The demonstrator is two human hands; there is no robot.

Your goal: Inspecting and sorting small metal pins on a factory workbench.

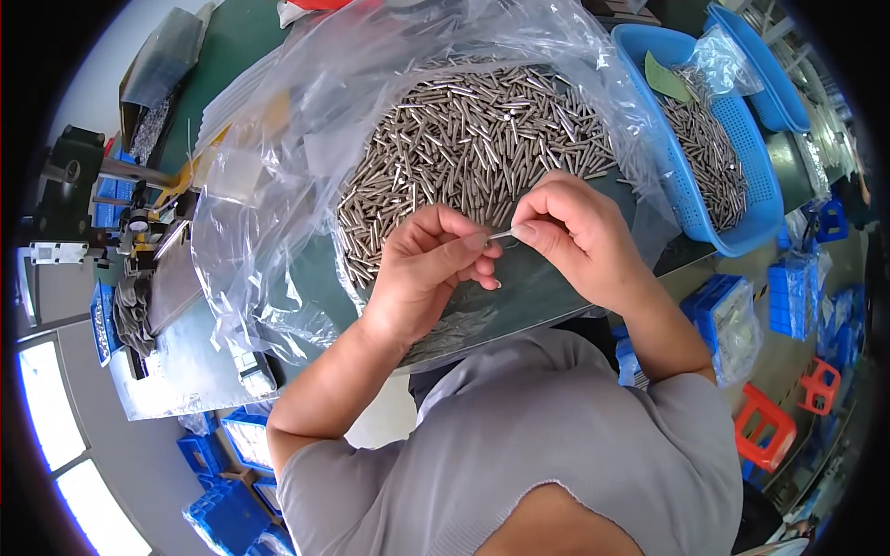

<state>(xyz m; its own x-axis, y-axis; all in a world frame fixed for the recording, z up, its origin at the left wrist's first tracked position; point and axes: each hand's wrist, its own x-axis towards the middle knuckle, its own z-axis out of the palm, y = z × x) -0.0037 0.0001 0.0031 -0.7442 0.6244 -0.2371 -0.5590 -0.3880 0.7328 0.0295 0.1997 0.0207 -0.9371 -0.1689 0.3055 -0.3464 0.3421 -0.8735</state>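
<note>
Between my two hands is a small metal pin (pixel 501 235), held level just above the near edge of a large heap of similar metal pins (pixel 473 130). My left hand (pixel 431 264) pinches one end of it between thumb and forefinger. The other end sits in the fingertips of my right hand (pixel 575 232), thumb against forefinger. The heap lies on a spread clear plastic bag (pixel 278 176), whose crumpled sides rise around it. Fine detail on the held pin is too small to make out.
A blue perforated basket (pixel 769 185) with more pins and a green tag (pixel 666 78) stands at the right. On the left is a bench device with a metal shaft (pixel 139 171). Red stools (pixel 765 428) and blue crates (pixel 723 315) are on the floor at the right.
</note>
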